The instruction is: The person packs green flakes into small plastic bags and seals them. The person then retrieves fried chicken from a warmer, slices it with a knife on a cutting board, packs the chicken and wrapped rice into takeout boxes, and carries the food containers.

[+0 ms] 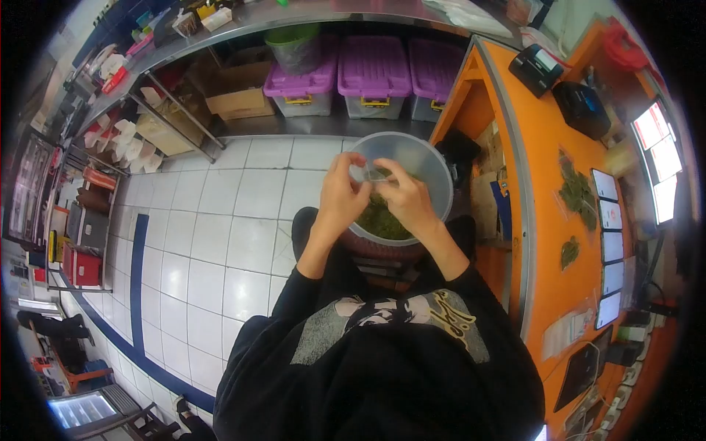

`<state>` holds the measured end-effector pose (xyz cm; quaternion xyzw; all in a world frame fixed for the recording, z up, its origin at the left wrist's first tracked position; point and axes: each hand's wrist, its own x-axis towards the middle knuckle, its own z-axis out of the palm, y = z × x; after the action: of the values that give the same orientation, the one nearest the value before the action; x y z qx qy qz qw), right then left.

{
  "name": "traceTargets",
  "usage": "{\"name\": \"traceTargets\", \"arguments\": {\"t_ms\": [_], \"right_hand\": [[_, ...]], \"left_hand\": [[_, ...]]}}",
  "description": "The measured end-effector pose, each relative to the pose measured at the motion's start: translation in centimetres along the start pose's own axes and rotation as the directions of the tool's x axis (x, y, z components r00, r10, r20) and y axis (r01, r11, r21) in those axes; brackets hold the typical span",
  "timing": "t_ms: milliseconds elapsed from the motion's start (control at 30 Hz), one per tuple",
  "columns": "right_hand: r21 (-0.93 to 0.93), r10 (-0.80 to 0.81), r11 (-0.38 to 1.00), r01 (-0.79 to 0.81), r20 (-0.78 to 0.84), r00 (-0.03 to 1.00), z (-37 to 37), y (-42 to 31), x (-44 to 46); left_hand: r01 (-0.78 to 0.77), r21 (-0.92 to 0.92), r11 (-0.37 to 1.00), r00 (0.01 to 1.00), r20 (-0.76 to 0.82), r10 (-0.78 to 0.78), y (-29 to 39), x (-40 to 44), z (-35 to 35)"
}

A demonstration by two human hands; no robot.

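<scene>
Both hands are raised over a round translucent plastic tub (435,163), directly in front of my body. My left hand (340,192) pinches one side of a small clear plastic bag (373,176). On the other side, my right hand (407,197) grips the same bag with thumb and forefinger. Whether anything is inside the bag I cannot tell. Below them, green shredded leafy material (379,222) lies in the tub, partly hidden by my hands.
To my right, an orange counter (548,191) bears several phones (612,214), bagged green leaves (579,195) and black devices (535,70). Purple-lidded storage boxes (373,66), a green bin (294,50) and a cardboard box (239,95) stand ahead under a metal table. White tiled floor (198,242) stretches left.
</scene>
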<state>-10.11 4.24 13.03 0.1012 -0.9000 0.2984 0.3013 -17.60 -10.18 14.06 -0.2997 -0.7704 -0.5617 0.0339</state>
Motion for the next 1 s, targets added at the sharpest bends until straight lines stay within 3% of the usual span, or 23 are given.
{"name": "traceTargets", "arguments": {"t_ms": [67,100,133,200,267,333,400,467,500,533,567,600,633,700,767,800,833,900,933,1000], "right_hand": [[-0.036,0.046,0.998,-0.046,0.024,0.999,0.4,2.4,0.1],[0.04,0.082,0.996,-0.085,0.074,0.994,0.8,3.7,0.3],[0.115,0.112,0.985,-0.127,0.126,0.986,0.8,4.3,0.7],[0.144,0.117,0.979,-0.146,0.197,0.973,0.9,5.1,1.0],[0.172,0.115,0.971,-0.164,0.266,0.957,0.9,4.7,1.9],[0.202,0.089,0.964,-0.171,0.361,0.928,1.0,4.6,2.6],[0.299,0.125,0.925,-0.234,0.341,0.932,1.8,5.7,3.0],[0.396,0.167,0.87,-0.293,0.323,0.931,2.7,6.2,4.3],[0.359,0.396,0.735,-0.576,0.462,0.794,2.8,6.9,4.7],[0.277,0.573,0.532,-0.8,0.579,0.58,3.0,7.4,5.3],[0.277,0.575,0.527,-0.804,0.58,0.577,4.2,8.7,5.2],[-0.011,0.552,0.68,-0.733,0.666,0.502,6.2,10.6,4.4],[-0.278,0.551,0.779,-0.561,0.73,0.404,8.1,12.3,3.2],[-0.428,0.464,0.885,-0.182,0.796,0.388,10.7,13.7,0.4],[-0.467,0.474,0.879,-0.095,0.836,0.278,11.9,13.5,-1.3],[-0.494,0.478,0.869,0.0,0.84,0.256,12.6,13.3,-2.0],[-0.489,0.472,0.873,0.003,0.845,0.25,13.1,13.3,-2.6],[-0.477,0.457,0.877,-0.057,0.793,0.404,13.7,13.6,-3.7],[-0.474,0.455,0.879,-0.056,0.796,0.4,13.5,13.4,-3.5],[-0.506,0.397,0.856,0.106,0.774,0.493,12.5,12.8,-1.9]], "left_hand": [[-0.037,0.044,0.998,0.972,0.235,0.026,0.8,0.7,-0.4],[-0.027,0.037,0.999,0.971,0.237,0.018,0.8,0.9,-0.5],[-0.23,0.191,0.954,0.953,0.243,0.181,0.8,1.1,-0.5],[-0.401,0.334,0.853,0.908,0.272,0.32,-0.4,1.1,-0.3],[-0.437,0.282,0.854,0.866,0.387,0.316,-2.2,1.6,-0.4],[-0.418,0.241,0.876,0.859,0.417,0.296,-3.2,2.1,-1.2],[-0.395,0.203,0.896,0.852,0.447,0.274,-3.9,2.2,-1.5],[-0.182,0.113,0.977,0.942,0.305,0.14,-5.3,1.9,-2.0],[-0.173,0.115,0.978,0.943,0.307,0.131,-6.0,1.7,-1.9],[-0.115,0.083,0.99,0.97,0.225,0.094,-6.8,1.5,-2.0],[-0.063,0.045,0.997,0.988,0.145,0.056,-7.6,1.4,-2.1],[-0.06,0.044,0.997,0.987,0.152,0.052,-8.7,1.1,-2.2],[0.025,-0.038,0.999,0.995,0.096,-0.021,-9.9,0.8,-2.1],[0.108,-0.128,0.986,0.993,0.051,-0.102,-11.2,0.0,-2.2],[0.157,-0.443,0.883,0.972,-0.088,-0.217,-11.7,-0.7,-2.3],[0.161,-0.441,0.883,0.97,-0.093,-0.224,-11.9,-1.0,-2.5],[0.209,-0.491,0.846,0.955,-0.084,-0.285,-12.1,-1.4,-2.9],[0.259,-0.538,0.802,0.933,-0.074,-0.351,-12.5,-2.2,-3.4],[0.273,-0.558,0.783,0.927,-0.063,-0.369,-12.8,-2.6,-3.5],[0.288,-0.579,0.763,0.921,-0.052,-0.386,-13.5,-3.1,-3.6]]}}
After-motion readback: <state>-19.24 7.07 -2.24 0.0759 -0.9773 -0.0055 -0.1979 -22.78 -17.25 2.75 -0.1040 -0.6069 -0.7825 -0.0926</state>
